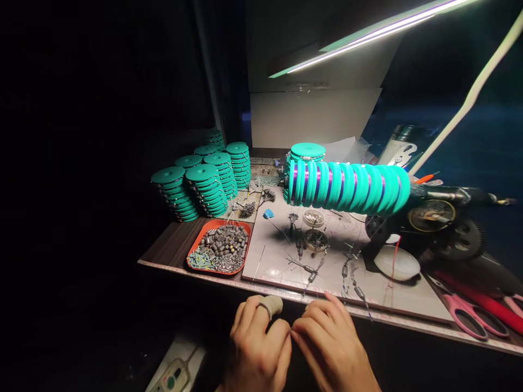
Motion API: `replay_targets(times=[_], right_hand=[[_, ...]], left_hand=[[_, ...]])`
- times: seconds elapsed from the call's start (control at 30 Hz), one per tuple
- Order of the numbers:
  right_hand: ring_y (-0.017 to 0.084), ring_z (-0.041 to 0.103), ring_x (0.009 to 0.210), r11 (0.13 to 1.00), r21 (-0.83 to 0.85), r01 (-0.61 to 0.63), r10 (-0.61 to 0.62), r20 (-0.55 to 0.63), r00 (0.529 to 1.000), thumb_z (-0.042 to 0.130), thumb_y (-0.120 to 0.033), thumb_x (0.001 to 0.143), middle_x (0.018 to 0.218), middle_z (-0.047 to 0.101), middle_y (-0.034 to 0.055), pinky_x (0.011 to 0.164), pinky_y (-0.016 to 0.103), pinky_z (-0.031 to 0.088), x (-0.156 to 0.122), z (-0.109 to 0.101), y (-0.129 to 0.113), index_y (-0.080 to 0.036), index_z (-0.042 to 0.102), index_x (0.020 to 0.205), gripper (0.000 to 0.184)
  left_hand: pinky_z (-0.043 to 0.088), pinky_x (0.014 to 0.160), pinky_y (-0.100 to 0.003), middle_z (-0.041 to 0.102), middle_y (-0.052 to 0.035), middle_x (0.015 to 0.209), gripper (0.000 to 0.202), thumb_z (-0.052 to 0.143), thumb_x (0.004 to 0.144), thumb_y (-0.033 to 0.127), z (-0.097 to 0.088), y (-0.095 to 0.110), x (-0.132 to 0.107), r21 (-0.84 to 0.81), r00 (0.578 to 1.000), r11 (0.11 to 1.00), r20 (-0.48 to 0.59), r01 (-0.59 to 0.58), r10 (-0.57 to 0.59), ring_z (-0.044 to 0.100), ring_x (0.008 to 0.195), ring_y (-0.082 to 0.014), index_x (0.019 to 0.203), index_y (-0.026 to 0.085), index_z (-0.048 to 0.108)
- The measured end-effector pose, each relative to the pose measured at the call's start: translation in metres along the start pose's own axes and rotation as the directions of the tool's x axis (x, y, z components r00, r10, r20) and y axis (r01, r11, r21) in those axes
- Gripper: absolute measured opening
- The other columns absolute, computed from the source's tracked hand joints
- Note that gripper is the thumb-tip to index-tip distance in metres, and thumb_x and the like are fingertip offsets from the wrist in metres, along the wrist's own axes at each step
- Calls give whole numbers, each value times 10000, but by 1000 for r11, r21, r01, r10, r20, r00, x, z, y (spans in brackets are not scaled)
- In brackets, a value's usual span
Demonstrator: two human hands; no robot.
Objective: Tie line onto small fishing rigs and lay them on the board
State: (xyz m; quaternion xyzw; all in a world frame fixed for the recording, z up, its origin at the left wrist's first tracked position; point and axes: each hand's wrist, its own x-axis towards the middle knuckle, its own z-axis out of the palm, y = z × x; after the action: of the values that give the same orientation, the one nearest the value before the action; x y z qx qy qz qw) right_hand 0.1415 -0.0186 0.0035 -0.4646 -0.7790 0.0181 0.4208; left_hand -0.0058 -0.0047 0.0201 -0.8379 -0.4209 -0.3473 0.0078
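Observation:
My left hand (pixel 261 343), with a tan finger cover (pixel 271 306) on one finger, is closed in front of the table's front edge. Close beside it, my right hand (pixel 330 340) has its thumb and index finger pinched, the fingertips of both hands nearly touching. Whatever they pinch is too small or hidden to make out. Just beyond the hands, several dark grey weights (pixel 359 293) on thin lines lie on a pale board (pixel 281 272). An orange tray (pixel 189 264) at the left holds grey cylinders, small pale-green tubes and tiny metal pieces.
Stacked teal spools (pixel 203 174) stand at the back left. A row of teal spools (pixel 347 185) with purple line sits on a geared winder (pixel 433 215). Small round dishes (pixel 316 239), a white bowl (pixel 396 264) and pink-handled scissors (pixel 469 316) lie about. A lamp (pixel 376 35) hangs above.

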Motion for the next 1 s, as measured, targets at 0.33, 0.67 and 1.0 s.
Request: replay_targets(times=[0.33,0.67,1.0], right_hand=[[187,574,696,996,74,50,-44,-80,996,514,-92,789,612,608,-21,900,435,301,-6,-4,4,-200,574,771,126],[166,564,637,997,48,63,-57,-119,991,490,-118,815,572,601,-22,874,417,347,-2,0,-1,-204,588,739,151],[150,531,629,990,59,131,-129,-33,991,375,-175,904,585,590,-16,905,396,285,8,-4,5,-180,593,737,275]], left_hand=[[469,631,-227,591,-6,694,250,402,856,296,-11,-9,-2,-414,882,801,380,432,-279,579,694,-149,665,216,542],[442,638,-251,574,-21,727,146,497,809,247,-9,-5,0,-476,853,725,419,499,-312,557,689,-154,705,196,584],[442,705,-297,588,-42,787,78,642,715,267,-21,-9,11,-344,764,729,527,592,-372,565,792,-198,735,196,665]])
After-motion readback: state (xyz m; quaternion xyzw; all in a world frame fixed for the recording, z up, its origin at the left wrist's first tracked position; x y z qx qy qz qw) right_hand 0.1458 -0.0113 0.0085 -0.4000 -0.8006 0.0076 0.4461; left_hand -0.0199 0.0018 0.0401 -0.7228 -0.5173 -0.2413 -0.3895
